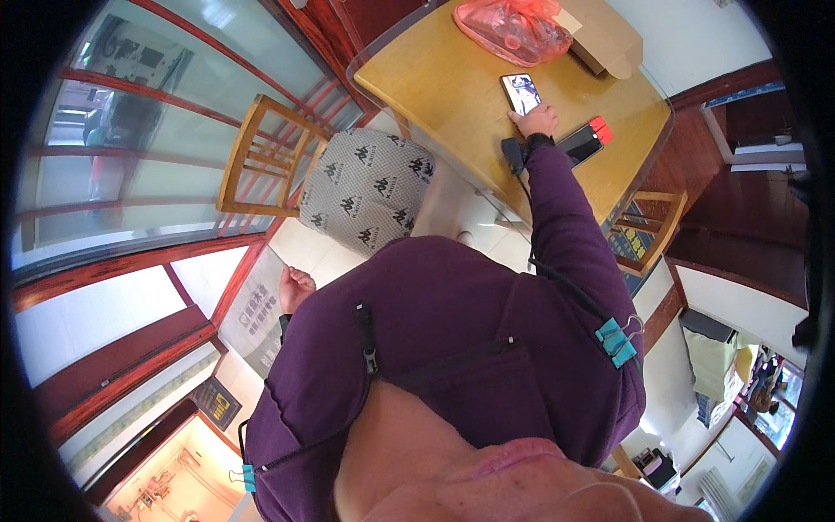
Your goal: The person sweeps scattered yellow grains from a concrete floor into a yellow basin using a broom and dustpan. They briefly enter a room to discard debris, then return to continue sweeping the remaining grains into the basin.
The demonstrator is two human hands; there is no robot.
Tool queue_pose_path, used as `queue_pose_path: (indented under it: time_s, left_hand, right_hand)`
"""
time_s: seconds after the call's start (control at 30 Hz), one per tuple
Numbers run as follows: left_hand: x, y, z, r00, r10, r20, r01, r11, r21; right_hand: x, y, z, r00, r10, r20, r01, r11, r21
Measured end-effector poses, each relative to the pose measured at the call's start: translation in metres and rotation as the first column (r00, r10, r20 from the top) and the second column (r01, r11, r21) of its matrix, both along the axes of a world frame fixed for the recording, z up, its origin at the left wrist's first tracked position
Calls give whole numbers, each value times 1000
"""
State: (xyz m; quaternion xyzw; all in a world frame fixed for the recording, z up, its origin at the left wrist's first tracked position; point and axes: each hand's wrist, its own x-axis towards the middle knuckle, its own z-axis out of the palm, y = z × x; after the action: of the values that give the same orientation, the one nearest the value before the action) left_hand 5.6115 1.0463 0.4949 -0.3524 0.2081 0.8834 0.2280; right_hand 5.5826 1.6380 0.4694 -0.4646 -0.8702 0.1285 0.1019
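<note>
My right hand (537, 120) reaches over the wooden table with its fingers closed around the near end of a smartphone (521, 92), whose screen is lit. Part of that phone is hidden under the fingers. Just right of my wrist lies a dark phone-like slab (581, 146), with a red piece (602, 130) at its far end. Low at my left side, away from the table, my left hand (297, 289) has loosely curled fingers and nothing visible in them.
On the table (435, 74) are a red plastic bag (513, 33) and an open cardboard box (609, 39) at the far side. A wooden chair (261, 165) with a patterned grey seat cover (365, 187) stands left; another chair (648, 230) stands right. A cable (570, 283) runs along my right arm.
</note>
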Motion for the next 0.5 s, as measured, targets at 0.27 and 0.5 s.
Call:
queue_pose_path:
  time_s: [0.27, 0.5]
  left_hand:
    - [-18, -19, 2, 996, -89, 10, 89, 996, -4]
    - [-28, -31, 2, 996, -93, 18, 93, 995, -45]
  right_hand:
    - [49, -143, -13, 806, 508, -305, -496, 860, 122]
    - [65, -212, -10, 706, 623, -336, -653, 756, 30]
